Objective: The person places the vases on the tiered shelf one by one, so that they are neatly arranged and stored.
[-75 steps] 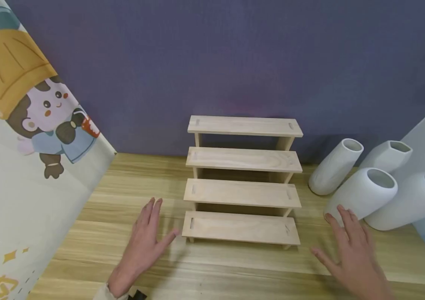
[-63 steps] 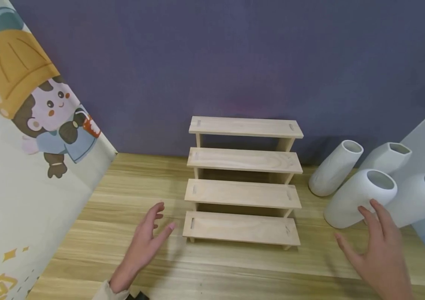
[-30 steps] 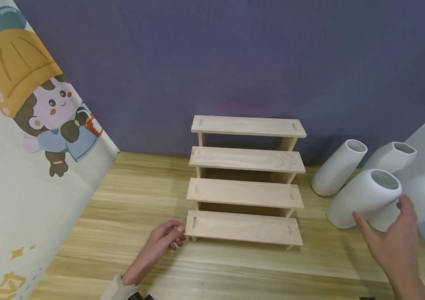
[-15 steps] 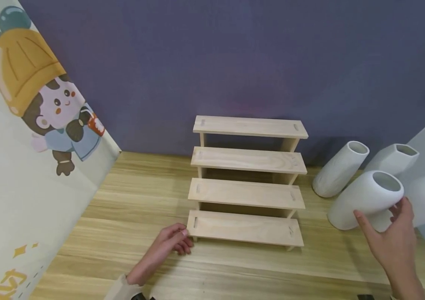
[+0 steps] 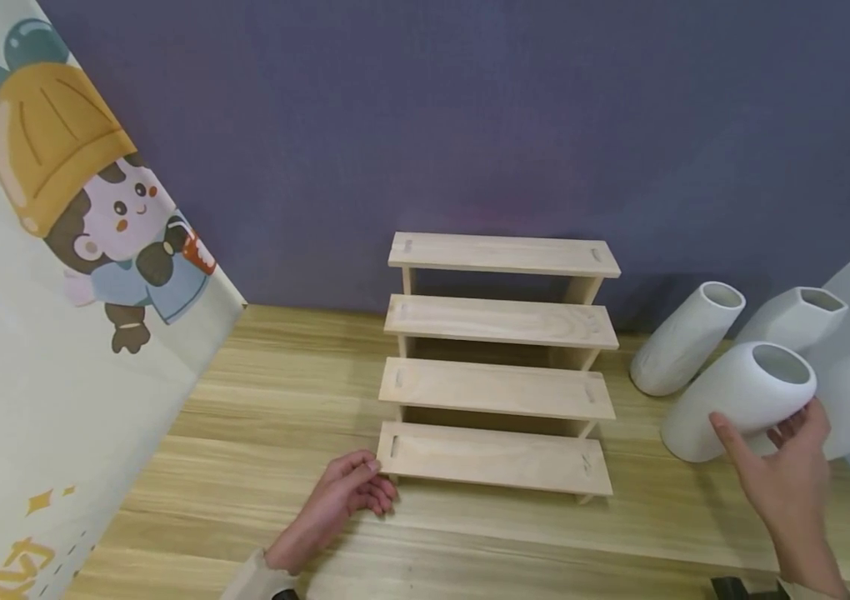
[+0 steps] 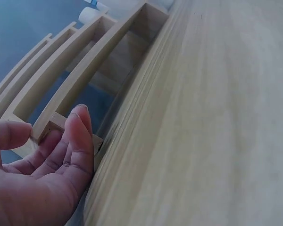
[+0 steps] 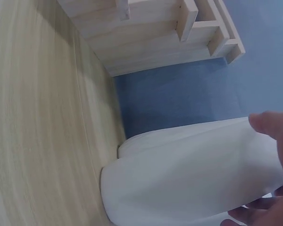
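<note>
On the desk [image 5: 470,558], right of the wooden stand [image 5: 496,392]: front white vase [image 5: 732,396], right hand [image 5: 792,471] curled partway round it; left hand [image 5: 342,493] pinches stand's lowest step [image 5: 496,457]. Firm grip best, clear of neighbouring vases [image 5: 683,343].

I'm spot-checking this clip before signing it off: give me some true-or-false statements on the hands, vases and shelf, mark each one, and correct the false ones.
1. The right hand grips a white vase. True.
2. The left hand touches nothing. False: it pinches the left end of the lowest board.
3. The shelf has four boards. True.
4. A vase stands on the top board. False: no vase is on the shelf.
5. Every vase has a round mouth. False: the back-right vase has an angular one.
6. In the head view, all four vases are right of the shelf. True.
</note>
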Tool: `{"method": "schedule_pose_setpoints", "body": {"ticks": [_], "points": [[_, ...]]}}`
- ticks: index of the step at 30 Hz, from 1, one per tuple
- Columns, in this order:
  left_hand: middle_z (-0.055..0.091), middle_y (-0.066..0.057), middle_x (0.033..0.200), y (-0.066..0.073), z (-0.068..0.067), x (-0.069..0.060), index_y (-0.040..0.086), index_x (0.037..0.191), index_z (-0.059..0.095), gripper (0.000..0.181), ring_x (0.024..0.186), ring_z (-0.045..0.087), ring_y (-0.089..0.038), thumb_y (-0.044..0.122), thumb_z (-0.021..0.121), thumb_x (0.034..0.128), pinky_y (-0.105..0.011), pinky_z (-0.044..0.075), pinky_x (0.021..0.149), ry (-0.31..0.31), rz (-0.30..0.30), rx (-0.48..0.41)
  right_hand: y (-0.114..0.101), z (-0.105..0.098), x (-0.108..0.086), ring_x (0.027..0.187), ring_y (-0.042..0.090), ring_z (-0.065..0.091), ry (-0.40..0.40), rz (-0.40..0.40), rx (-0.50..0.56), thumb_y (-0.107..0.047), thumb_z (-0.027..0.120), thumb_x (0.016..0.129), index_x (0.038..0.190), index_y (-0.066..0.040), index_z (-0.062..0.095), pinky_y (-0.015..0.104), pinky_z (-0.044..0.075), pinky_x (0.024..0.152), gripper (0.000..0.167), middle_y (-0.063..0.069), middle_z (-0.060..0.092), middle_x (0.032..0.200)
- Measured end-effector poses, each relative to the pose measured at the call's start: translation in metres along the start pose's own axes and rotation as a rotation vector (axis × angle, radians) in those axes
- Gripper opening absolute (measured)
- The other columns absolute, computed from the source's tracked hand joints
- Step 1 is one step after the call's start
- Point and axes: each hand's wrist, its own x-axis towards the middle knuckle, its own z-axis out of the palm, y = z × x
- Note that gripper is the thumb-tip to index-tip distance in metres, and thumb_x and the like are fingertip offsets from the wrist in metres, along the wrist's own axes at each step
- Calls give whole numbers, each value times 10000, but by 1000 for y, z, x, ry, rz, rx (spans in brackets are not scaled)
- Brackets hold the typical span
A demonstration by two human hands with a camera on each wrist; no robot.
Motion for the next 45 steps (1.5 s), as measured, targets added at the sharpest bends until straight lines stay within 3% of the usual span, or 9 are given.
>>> {"method": "schedule_pose_setpoints", "body": {"ticks": [4, 7, 11, 18, 23, 28, 36, 45], "points": [[746, 41, 867, -2, -1, 1, 118, 932, 598, 228, 748, 690, -52, 141, 415, 1066, -183, 573, 672, -22, 19, -19, 2, 4, 4, 1425, 101, 383, 37, -9, 54, -201, 763, 855, 1562, -311, 159, 337, 311, 1244, 936, 105, 360, 1592], [747, 36, 868, -3, -1, 1, 114, 935, 610, 244, 745, 690, -51, 137, 406, 1067, -180, 572, 668, -38, 27, -38, 2, 8, 7, 1317, 51, 436, 61, -15, 79, -190, 789, 829, 1550, -313, 191, 268, 341, 1203, 944, -4, 425, 1489], [748, 35, 867, -3, -1, 1, 115, 943, 619, 255, 744, 690, -53, 143, 398, 1067, -177, 569, 664, -54, 16, -65, 1, 10, 13, 1212, -6, 428, 70, 5, 95, -199, 810, 807, 1545, -329, 182, 190, 350, 1108, 978, -140, 396, 1406], [735, 58, 848, -3, -2, 1, 129, 937, 629, 274, 722, 676, -41, 175, 396, 1072, -169, 561, 646, -52, -17, -63, 3, 14, 19, 1351, 107, 393, 64, 64, 146, -210, 836, 771, 1542, -358, 156, 214, 264, 1200, 1038, -158, 380, 1409], [729, 66, 840, -5, -3, 2, 132, 932, 619, 245, 710, 667, -35, 182, 419, 1065, -166, 555, 634, -41, -33, -33, 2, 16, 21, 1370, 115, 374, 68, 103, 153, -228, 845, 759, 1538, -381, 156, 234, 247, 1209, 1052, -181, 377, 1405], [729, 60, 841, -6, -4, 3, 121, 935, 611, 241, 707, 666, -36, 186, 420, 1066, -167, 556, 630, -42, -41, -31, 1, 18, 21, 1343, 81, 395, 103, 78, 178, -199, 859, 734, 1530, -370, 207, 203, 267, 1181, 1043, -197, 397, 1376], [734, 58, 845, -7, -6, 3, 121, 932, 617, 257, 710, 673, -34, 173, 407, 1071, -165, 561, 633, -71, -17, -41, 3, 22, 25, 1184, -49, 467, 200, -47, 251, -100, 891, 659, 1461, -304, 404, 120, 342, 1066, 960, -220, 491, 1263], [738, 51, 855, -6, -7, 3, 113, 933, 620, 263, 724, 679, -36, 164, 402, 1071, -167, 565, 643, -108, 8, -53, 4, 21, 29, 1140, -54, 490, 226, -45, 268, -76, 910, 627, 1417, -289, 474, 111, 366, 1020, 928, -229, 524, 1222]]}}
